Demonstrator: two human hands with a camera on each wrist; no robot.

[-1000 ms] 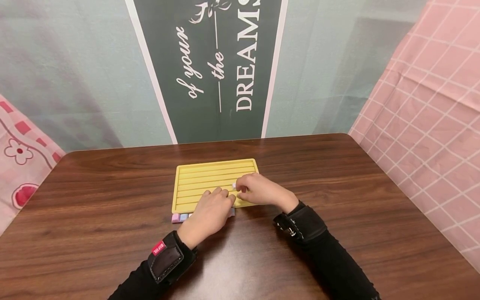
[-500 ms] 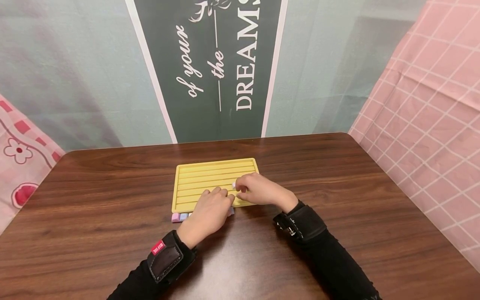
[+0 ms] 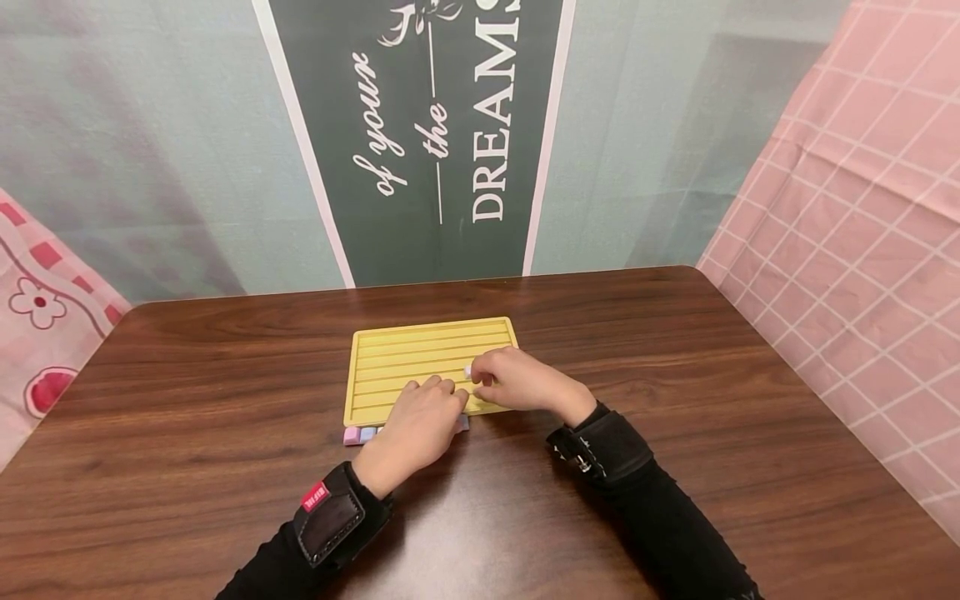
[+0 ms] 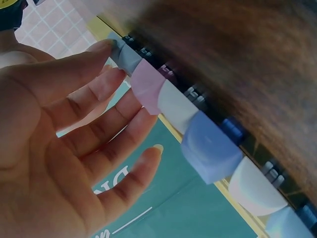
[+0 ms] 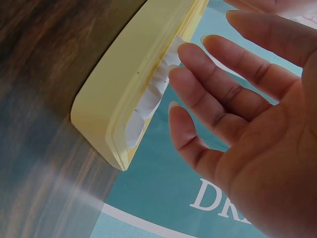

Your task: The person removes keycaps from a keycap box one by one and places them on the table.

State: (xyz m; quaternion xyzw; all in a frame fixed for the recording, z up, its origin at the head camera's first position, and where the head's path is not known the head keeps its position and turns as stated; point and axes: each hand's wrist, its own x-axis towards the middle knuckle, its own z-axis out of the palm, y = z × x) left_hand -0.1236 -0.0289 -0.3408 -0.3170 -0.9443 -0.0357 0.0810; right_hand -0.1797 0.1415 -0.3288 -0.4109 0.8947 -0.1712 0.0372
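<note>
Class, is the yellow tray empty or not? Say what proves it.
Not empty: in the right wrist view, white pieces sit inside the yellow tray.

And here's the dark brown wood-grain table, spanning the scene, corners rounded at the far side, a soft sheen of light glowing near the middle! Beyond it hangs a pale blue-green cloth, shadowy in patches, with a dark green panel down its centre, pale stripes either side, white lettering turned sideways: "of your", "the", "DREAMS". Over on the right, creased pink cloth in white grid! Far left, pink-and-white fabric sporting a flower!
</note>
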